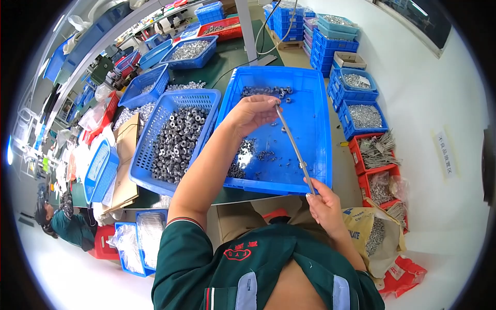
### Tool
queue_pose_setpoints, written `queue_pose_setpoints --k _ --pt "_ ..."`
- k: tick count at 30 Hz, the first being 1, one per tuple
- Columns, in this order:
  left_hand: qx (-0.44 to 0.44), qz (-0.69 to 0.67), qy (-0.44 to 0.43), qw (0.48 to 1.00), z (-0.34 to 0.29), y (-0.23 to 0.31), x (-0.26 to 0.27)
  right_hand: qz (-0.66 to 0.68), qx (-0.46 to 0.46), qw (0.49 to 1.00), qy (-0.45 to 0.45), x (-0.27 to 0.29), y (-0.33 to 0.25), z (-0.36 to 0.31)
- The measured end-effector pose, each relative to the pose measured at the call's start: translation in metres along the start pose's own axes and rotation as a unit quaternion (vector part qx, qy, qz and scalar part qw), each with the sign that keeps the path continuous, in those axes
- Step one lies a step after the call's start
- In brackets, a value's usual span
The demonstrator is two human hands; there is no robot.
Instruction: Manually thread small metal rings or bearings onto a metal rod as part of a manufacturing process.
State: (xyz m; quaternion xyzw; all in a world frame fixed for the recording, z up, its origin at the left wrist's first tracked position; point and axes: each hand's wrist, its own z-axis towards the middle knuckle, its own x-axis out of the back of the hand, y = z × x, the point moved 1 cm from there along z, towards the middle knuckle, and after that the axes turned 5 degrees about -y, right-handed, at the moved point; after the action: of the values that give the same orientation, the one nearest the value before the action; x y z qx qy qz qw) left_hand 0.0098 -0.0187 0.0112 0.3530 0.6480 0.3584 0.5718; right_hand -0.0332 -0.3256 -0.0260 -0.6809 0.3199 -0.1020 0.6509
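Observation:
A thin metal rod (292, 143) slants over the blue tray (310, 103). My right hand (324, 205) grips its near end, above the tray's front right corner. At the far end, my left hand (254, 114) has its thumb and fingers pinched at the rod's tip, where a tiny dark piece seems to sit. A small ring-like metal piece (302, 165) shows on the rod's lower part. Small dark parts (266, 155) lie scattered in the tray, with more along its far side and in the near left corner.
Left of the tray stands a blue basket (135, 173) of dark ring-shaped parts (178, 139). Beyond are a flat cardboard piece (124, 155) and a bin of silvery parts (190, 50). At right are stacked crates (356, 121), red bins (374, 155) and an open sack (356, 222). Another person (72, 227) sits far left.

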Motion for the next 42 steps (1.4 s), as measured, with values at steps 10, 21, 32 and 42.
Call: queue_pose_setpoints --k 10,21,32,42 --pt "-0.027 -0.072 -0.07 0.995 0.003 -0.001 0.005 0.017 0.004 1.0 -0.004 -0.006 -0.006 -0.006" --pt "0.013 0.029 -0.212 0.977 -0.011 -0.023 -0.04 0.014 0.047 0.999 0.012 -0.012 -0.013 0.0" --pt "0.067 0.229 -0.186 0.953 -0.008 -0.015 -0.047 0.056 0.033 0.997 0.048 -0.009 -0.018 0.005" --pt "-0.017 0.747 0.041 0.664 0.037 -0.055 -0.001 0.036 0.026 0.997 0.063 -0.005 -0.007 -0.002"
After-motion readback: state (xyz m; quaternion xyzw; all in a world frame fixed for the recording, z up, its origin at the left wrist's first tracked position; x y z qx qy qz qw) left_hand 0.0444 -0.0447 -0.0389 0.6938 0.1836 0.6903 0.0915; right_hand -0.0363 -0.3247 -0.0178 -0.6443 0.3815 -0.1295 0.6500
